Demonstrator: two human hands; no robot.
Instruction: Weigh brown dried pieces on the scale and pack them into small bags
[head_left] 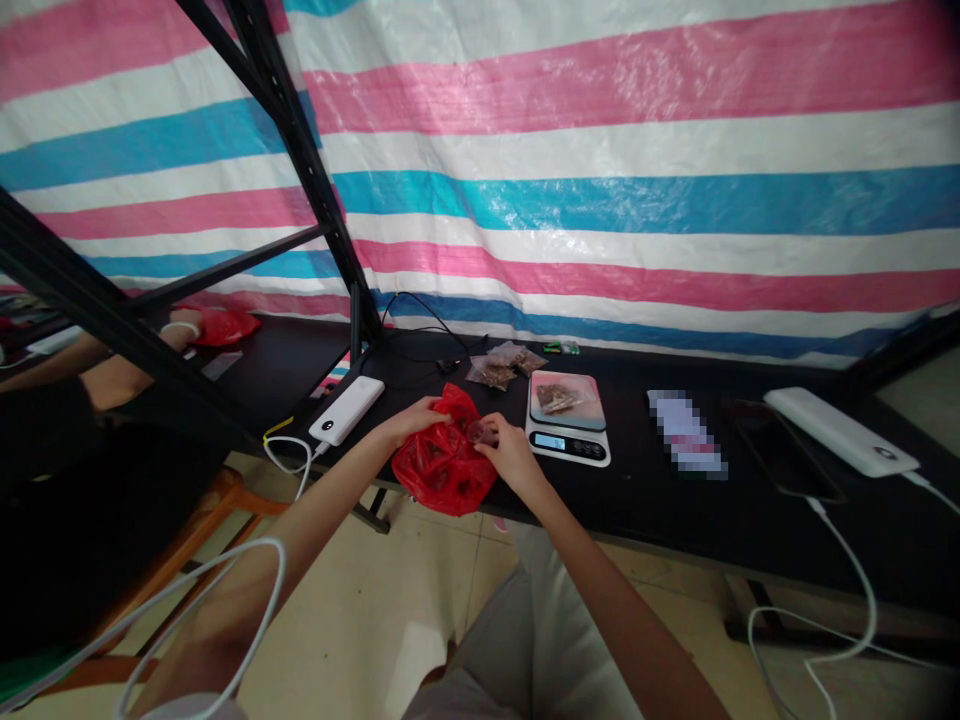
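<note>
A red plastic bag (444,468) hangs over the front edge of the black table (660,500). My left hand (416,418) grips the bag's top edge with closed fingers. My right hand (508,450) pinches a small clear cup (484,432) at the bag's mouth. Just to the right stands a digital kitchen scale (567,418) with a clear packet of brown bits (559,397) on its platform. Two more filled clear packets (501,366) lie behind the bag.
A white power bank (347,409) with cable lies left of the bag, another (838,430) at the right beside a dark phone (776,448). A black rack frame (300,150) rises at the left. Another person's arm (112,370) rests near a red plate (221,324).
</note>
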